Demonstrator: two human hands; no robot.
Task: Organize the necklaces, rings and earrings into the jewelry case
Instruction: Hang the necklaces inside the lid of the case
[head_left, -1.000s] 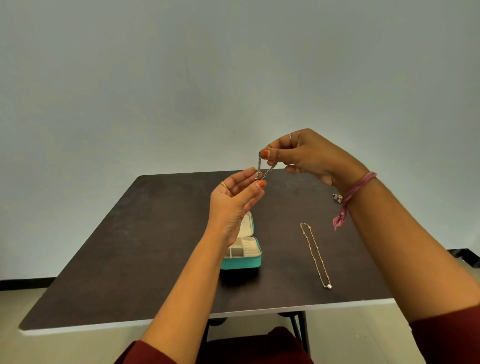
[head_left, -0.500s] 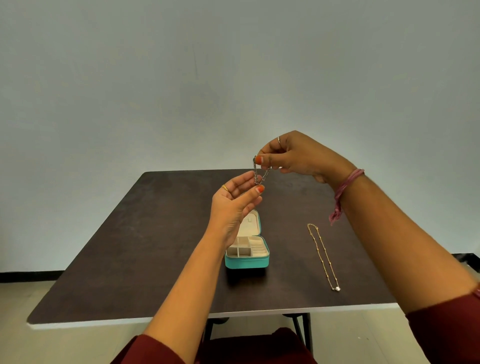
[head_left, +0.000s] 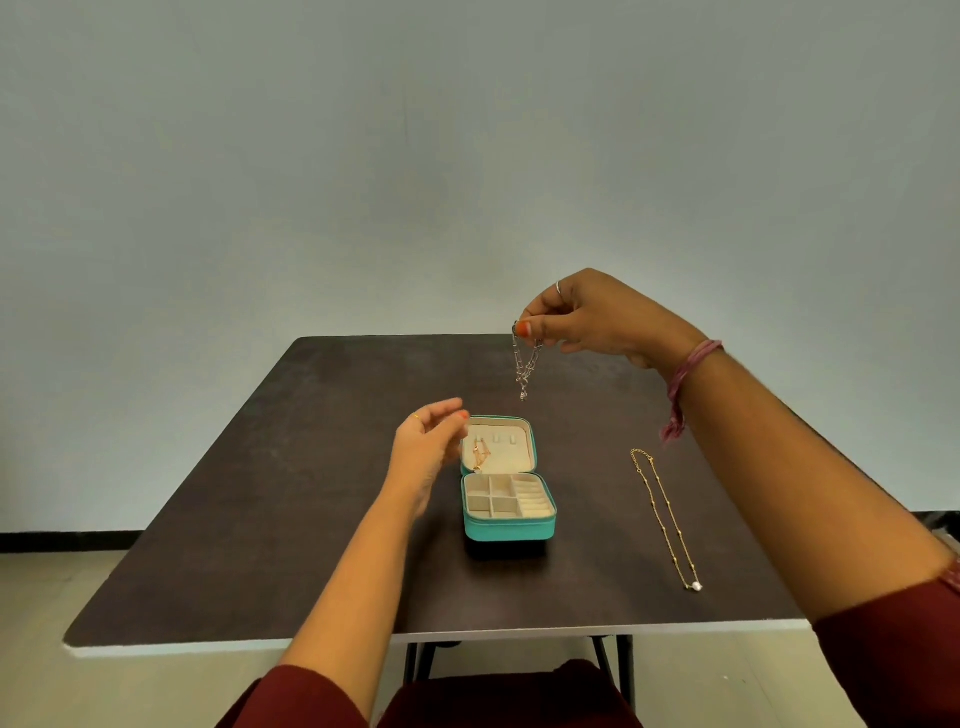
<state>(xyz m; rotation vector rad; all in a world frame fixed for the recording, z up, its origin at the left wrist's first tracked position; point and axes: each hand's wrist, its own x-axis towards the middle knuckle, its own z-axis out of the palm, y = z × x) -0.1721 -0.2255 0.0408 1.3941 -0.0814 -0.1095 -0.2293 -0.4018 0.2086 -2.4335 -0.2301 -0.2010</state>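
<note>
A teal jewelry case (head_left: 508, 529) lies open in the middle of the dark table (head_left: 260, 493), its cream tray divided into several compartments. A gold piece (head_left: 480, 456) hangs inside the raised lid. My right hand (head_left: 597, 317) pinches a silver chain necklace (head_left: 525, 364), which dangles doubled above the lid. My left hand (head_left: 428, 449) hovers beside the case's left edge, blurred, with fingers loosely curled and holding nothing. A gold beaded necklace (head_left: 664, 514) with a small pearl lies stretched out on the table to the right of the case.
The table's front edge (head_left: 467, 636) has a pale rim, with black legs and a dark red seat below. A plain grey wall stands behind. My right forearm crosses above the table's right side.
My left hand has let go of the silver chain and dropped down to beside the case. The right hand holds the chain alone, hanging free above the lid.
</note>
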